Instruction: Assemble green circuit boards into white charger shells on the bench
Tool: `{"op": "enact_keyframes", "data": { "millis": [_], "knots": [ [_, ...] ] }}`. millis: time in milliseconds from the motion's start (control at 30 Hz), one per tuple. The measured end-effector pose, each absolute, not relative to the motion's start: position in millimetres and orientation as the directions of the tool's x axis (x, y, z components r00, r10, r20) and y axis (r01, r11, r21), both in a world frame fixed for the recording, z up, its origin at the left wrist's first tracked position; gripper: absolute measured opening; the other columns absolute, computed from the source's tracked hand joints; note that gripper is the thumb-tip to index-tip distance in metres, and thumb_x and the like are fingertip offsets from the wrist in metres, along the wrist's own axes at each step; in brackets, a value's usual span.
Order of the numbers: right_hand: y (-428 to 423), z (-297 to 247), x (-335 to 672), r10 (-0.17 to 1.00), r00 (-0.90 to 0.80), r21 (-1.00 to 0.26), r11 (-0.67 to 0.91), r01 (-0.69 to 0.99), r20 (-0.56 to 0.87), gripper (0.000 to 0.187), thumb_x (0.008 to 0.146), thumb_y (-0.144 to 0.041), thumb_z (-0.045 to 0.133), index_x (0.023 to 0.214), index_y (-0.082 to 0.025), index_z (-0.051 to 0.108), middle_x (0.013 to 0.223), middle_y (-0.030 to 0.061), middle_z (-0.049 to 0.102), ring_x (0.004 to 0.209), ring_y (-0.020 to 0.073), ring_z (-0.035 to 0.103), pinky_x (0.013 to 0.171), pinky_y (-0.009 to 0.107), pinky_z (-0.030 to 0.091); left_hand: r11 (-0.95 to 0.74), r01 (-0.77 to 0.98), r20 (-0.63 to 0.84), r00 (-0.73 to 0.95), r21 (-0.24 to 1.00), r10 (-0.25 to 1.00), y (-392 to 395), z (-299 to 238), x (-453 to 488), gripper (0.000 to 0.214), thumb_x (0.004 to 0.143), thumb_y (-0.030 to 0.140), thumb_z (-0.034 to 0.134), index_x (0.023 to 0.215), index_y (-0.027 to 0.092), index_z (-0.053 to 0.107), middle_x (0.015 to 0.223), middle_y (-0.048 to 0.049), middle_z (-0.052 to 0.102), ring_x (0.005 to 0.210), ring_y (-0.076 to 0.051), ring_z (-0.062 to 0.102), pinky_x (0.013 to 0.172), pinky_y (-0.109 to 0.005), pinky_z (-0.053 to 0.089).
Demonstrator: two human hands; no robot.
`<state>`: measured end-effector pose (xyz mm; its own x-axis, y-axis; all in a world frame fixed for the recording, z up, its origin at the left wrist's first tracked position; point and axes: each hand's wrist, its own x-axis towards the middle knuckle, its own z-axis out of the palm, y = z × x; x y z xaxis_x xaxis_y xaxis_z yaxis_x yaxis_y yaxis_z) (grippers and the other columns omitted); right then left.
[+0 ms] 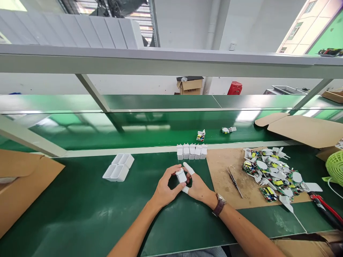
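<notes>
Between both hands, above the green table, is a small white plastic housing (181, 176). My left hand (167, 187) pinches it from the left with thumb and forefinger. From the right, my right hand (197, 185) holds the same housing, with white covers on its thumb and a fingertip. Just beyond the hands stands a row of several similar white housings (192, 152). A block of white box-shaped parts (118, 167) lies to the left. Steel tweezers (234, 182) rest on a brown board (225, 192) to the right of my right hand.
A heap of circuit boards with white parts (278, 175) covers the board's right side. Red-handled pliers (325, 208) and a green fan-like object (334, 166) lie farther right. An open cardboard box (24, 185) stands left. Two loose assemblies (200, 135) sit behind the housings, under a shelf (171, 64).
</notes>
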<state>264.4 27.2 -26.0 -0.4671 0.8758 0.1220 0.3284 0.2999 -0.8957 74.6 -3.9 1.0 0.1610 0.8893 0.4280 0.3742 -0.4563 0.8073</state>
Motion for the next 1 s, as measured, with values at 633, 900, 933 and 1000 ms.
{"op": "enact_keyframes", "data": {
  "millis": [633, 900, 933, 1000],
  "knots": [
    [26, -27, 261, 0.869, -0.475, -0.905, 0.303, 0.297, 0.135, 0.095, 0.075, -0.024, 0.084, 0.155, -0.021, 0.032, 0.091, -0.0010, 0.061, 0.073, 0.0161, 0.059, 0.073, 0.034, 0.054, -0.227, 0.457, 0.179, 0.146, 0.860, 0.973, 5, 12, 64, 0.055, 0.078, 0.037, 0.080, 0.129, 0.026, 0.061, 0.122, -0.0082, 0.071, 0.089, -0.021, 0.075, 0.082, -0.040, 0.064],
    [22, -21, 264, 0.805, -0.565, -0.746, 0.487, 0.454, 0.182, 0.084, 0.085, -0.027, 0.075, 0.155, -0.018, 0.030, 0.113, 0.0088, 0.057, 0.081, 0.0198, 0.057, 0.079, 0.039, 0.055, -0.136, 0.610, 0.164, 0.009, 0.780, 0.986, 80, 31, 24, 0.079, 0.075, 0.038, 0.078, 0.146, 0.020, 0.047, 0.128, -0.0142, 0.067, 0.099, -0.026, 0.075, 0.094, -0.047, 0.059],
    [22, -22, 264, 0.795, -0.574, -0.734, 0.508, 0.451, 0.197, 0.082, 0.085, -0.026, 0.074, 0.155, -0.018, 0.031, 0.113, 0.0094, 0.057, 0.083, 0.0204, 0.058, 0.080, 0.040, 0.055, -0.136, 0.594, 0.151, 0.024, 0.793, 0.988, 89, 29, 23, 0.081, 0.075, 0.037, 0.078, 0.147, 0.019, 0.045, 0.128, -0.0148, 0.067, 0.101, -0.026, 0.074, 0.095, -0.047, 0.059],
    [22, -23, 263, 0.786, -0.580, -0.722, 0.527, 0.448, 0.214, 0.079, 0.086, -0.025, 0.073, 0.153, -0.016, 0.033, 0.112, 0.0098, 0.058, 0.086, 0.0217, 0.058, 0.083, 0.040, 0.055, -0.140, 0.546, 0.132, 0.053, 0.826, 0.990, 102, 23, 26, 0.086, 0.075, 0.037, 0.077, 0.150, 0.018, 0.040, 0.130, -0.0160, 0.065, 0.107, -0.027, 0.073, 0.099, -0.047, 0.057]
  ]
}}
